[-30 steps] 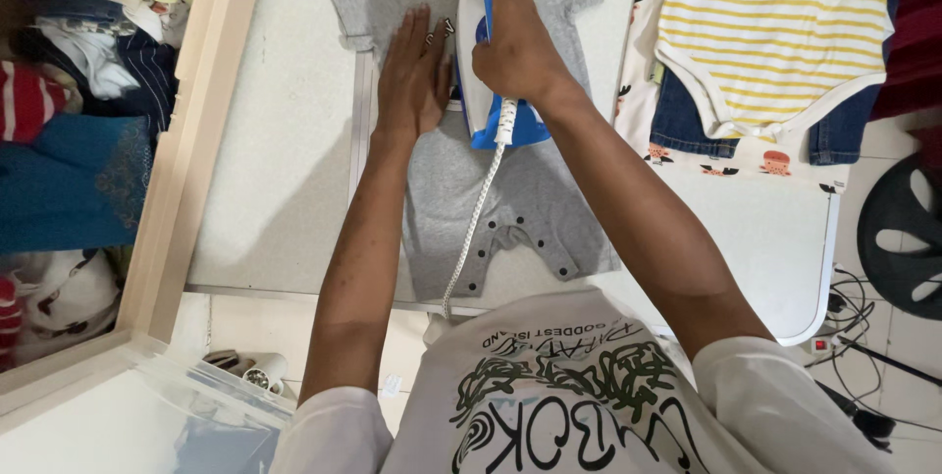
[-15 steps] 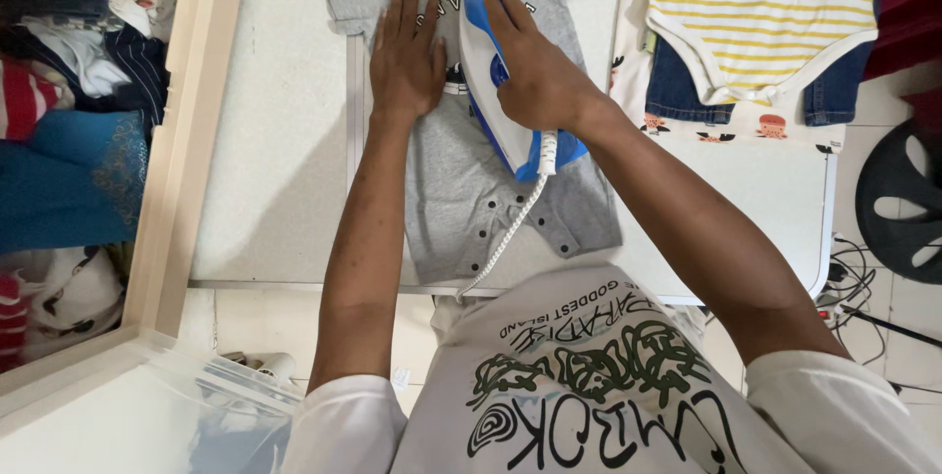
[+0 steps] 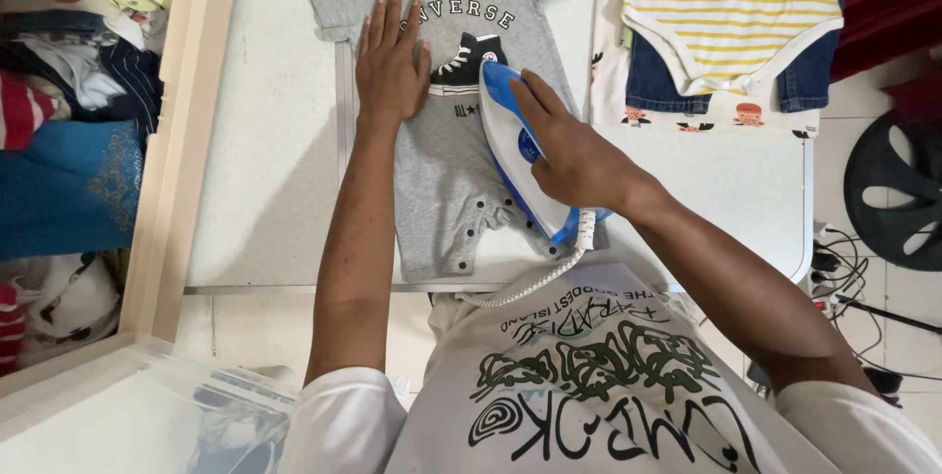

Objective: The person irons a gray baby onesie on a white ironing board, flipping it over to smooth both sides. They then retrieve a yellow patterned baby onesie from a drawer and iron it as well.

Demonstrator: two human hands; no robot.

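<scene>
A grey baby romper [image 3: 446,180] with a black collar and a shoe print lies flat on the white table [image 3: 275,140]. My left hand [image 3: 391,62] presses flat on its chest, fingers spread, just left of the print. My right hand [image 3: 574,155] grips the handle of a white and blue iron [image 3: 510,140], which rests on the romper's lower right part with its tip pointing up. The iron's white braided cord [image 3: 530,283] curls off the table's near edge toward my shirt.
A yellow striped bodysuit [image 3: 731,8] lies on small denim shorts [image 3: 667,81] and patterned cloth at the table's right. Piled clothes [image 3: 69,101] fill a wooden-framed area on the left. A black fan base [image 3: 893,204] and cables [image 3: 839,283] are on the floor at right.
The iron has slid from the romper's chest down toward its legs and right side. The chest print is now uncovered. My left hand stayed pressed on the chest.
</scene>
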